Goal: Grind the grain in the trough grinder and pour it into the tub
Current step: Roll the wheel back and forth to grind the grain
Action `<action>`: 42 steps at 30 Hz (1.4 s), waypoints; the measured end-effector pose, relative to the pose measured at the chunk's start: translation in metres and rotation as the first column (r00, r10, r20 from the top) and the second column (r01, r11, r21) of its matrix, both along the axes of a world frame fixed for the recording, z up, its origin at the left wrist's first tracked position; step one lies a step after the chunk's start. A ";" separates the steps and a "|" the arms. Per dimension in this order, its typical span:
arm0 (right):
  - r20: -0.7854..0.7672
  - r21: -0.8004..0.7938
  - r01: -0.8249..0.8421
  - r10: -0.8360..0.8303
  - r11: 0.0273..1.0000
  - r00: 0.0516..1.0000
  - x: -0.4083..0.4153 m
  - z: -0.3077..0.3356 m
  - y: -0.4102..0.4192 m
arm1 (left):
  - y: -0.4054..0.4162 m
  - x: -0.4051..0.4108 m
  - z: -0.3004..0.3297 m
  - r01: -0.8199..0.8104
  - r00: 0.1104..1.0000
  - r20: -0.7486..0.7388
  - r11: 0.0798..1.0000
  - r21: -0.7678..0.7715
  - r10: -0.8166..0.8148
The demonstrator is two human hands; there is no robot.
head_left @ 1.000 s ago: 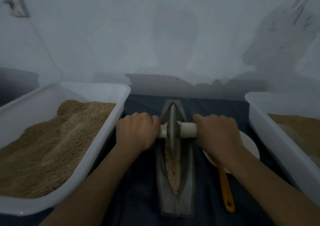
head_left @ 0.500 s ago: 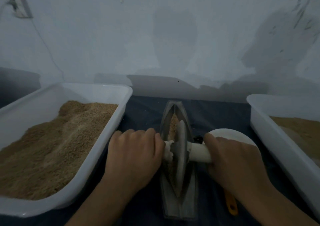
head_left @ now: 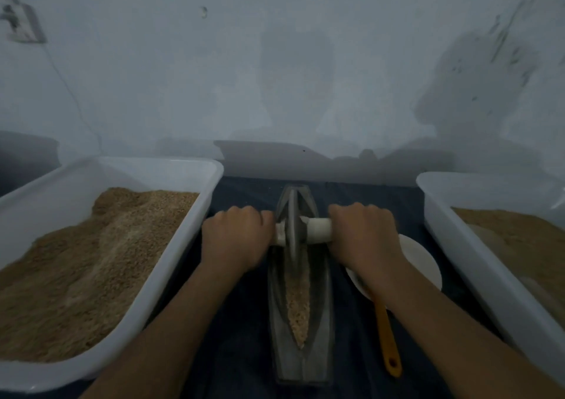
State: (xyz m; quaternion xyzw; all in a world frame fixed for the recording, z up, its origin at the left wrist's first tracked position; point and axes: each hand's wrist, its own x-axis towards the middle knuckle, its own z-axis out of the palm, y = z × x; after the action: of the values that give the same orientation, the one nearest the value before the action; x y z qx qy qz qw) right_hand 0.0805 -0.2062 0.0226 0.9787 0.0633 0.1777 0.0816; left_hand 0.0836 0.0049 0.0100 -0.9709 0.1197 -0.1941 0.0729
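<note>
From the head view, the trough grinder (head_left: 301, 316) lies at centre frame on the bench (head_left: 238, 331), long axis running from the lower edge up toward the wall. Its wheel (head_left: 293, 230) stands near the upper end, its handle (head_left: 318, 230) crosswise. The left hand (head_left: 237, 239) and right hand (head_left: 363, 236) flank the wheel, fingers curled round the handle, equally near. The grain (head_left: 298, 310) lies below the wheel, toward the lower frame (so the coming stroke likely rolls downward). Counted: one grinder, two tubs, left tub (head_left: 183, 245) and right tub (head_left: 452, 233), one plate (head_left: 422, 264), one orange spoon (head_left: 386, 337).
</note>
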 end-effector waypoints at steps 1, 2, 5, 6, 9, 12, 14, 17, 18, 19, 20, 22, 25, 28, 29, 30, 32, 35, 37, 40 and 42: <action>0.037 -0.011 -0.020 0.020 1.000 0.999 -0.016 -0.005 -0.001 | 0.004 -0.015 -0.002 0.071 0.997 0.023 0.997 0.012 -0.071; 0.069 -0.006 -0.049 0.049 0.999 0.996 -0.033 -0.008 -0.003 | 0.008 -0.030 -0.004 0.147 0.988 0.052 0.989 0.031 -0.148; 0.065 0.005 -0.096 0.095 0.995 0.993 -0.073 -0.015 -0.013 | 0.020 -0.065 -0.005 0.300 0.941 0.173 0.954 -0.019 -0.292; 0.066 -0.002 -0.100 0.100 0.995 0.993 -0.079 -0.016 -0.016 | 0.021 -0.070 -0.003 0.307 0.939 0.182 0.950 -0.053 -0.293; 0.033 -0.029 -0.079 0.080 0.996 0.996 -0.074 -0.015 -0.015 | 0.015 -0.063 0.001 0.256 0.960 0.119 0.967 0.012 -0.255; -0.036 0.009 -0.015 0.015 1.000 0.999 -0.033 -0.006 -0.007 | 0.001 -0.024 -0.001 0.117 0.991 0.058 0.990 0.075 -0.121; -0.102 0.042 0.040 -0.036 0.998 0.994 0.000 0.001 -0.003 | -0.007 0.005 0.004 0.027 0.998 0.056 0.998 0.060 -0.031; -0.154 0.080 0.068 -0.055 0.994 0.986 0.027 0.006 0.001 | -0.012 0.029 0.006 -0.033 0.998 0.052 0.999 0.004 0.033; -0.145 0.081 0.061 -0.049 0.995 0.988 0.025 0.005 0.001 | -0.012 0.027 0.006 -0.025 0.999 0.049 1.000 0.005 0.024; -0.119 0.070 0.048 -0.040 0.996 0.992 0.018 0.003 0.001 | -0.008 0.019 0.004 0.000 0.999 0.051 1.000 0.021 -0.001; -0.078 0.049 0.033 -0.029 0.998 0.997 0.008 0.000 0.000 | -0.005 0.008 0.001 0.043 0.997 0.066 0.999 0.023 -0.044; 0.018 0.006 -0.010 0.010 1.000 1.000 -0.021 -0.008 -0.004 | 0.004 -0.017 -0.007 0.144 0.984 0.109 0.990 0.003 -0.144; 0.069 0.033 -0.086 0.083 0.996 0.994 -0.064 -0.017 -0.009 | 0.017 -0.049 -0.015 0.162 0.985 0.072 0.985 -0.051 -0.158; 0.005 0.031 -0.075 0.075 0.997 0.997 -0.077 -0.019 -0.016 | 0.016 -0.061 -0.007 0.130 0.988 0.106 0.982 -0.135 -0.116; -0.012 0.029 -0.064 0.064 0.998 0.998 -0.073 -0.017 -0.017 | 0.012 -0.057 -0.005 0.117 0.988 0.112 0.989 -0.095 -0.106; -0.035 0.025 -0.044 0.045 0.999 0.998 -0.066 -0.015 -0.016 | 0.008 -0.050 -0.006 0.119 0.987 0.114 0.992 -0.039 -0.114; -0.054 0.038 -0.014 0.016 0.999 0.998 -0.046 -0.011 -0.010 | 0.001 -0.029 -0.009 0.119 0.981 0.145 0.991 0.053 -0.125; -0.084 0.058 0.045 -0.040 0.997 0.996 -0.002 -0.003 -0.002 | -0.006 0.013 -0.007 0.000 0.992 0.126 0.999 0.034 -0.005; -0.103 0.044 0.064 -0.059 0.997 0.993 0.017 0.005 0.003 | -0.009 0.029 -0.005 -0.029 0.993 0.118 1.000 0.002 0.029; -0.096 0.049 0.050 -0.045 0.998 0.994 0.014 0.008 0.006 | -0.007 0.016 -0.006 0.003 0.991 0.133 1.000 -0.018 -0.001; -0.058 0.040 0.004 -0.001 0.999 0.998 -0.008 0.002 0.001 | -0.003 -0.008 -0.011 0.049 0.988 0.151 0.998 -0.037 -0.043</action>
State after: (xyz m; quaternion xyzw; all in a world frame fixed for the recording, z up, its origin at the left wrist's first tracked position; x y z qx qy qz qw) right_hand 0.0728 -0.2049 0.0246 0.9849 0.0609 0.1504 0.0604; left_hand 0.0756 0.0021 -0.0010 -0.9518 0.1323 -0.2708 0.0576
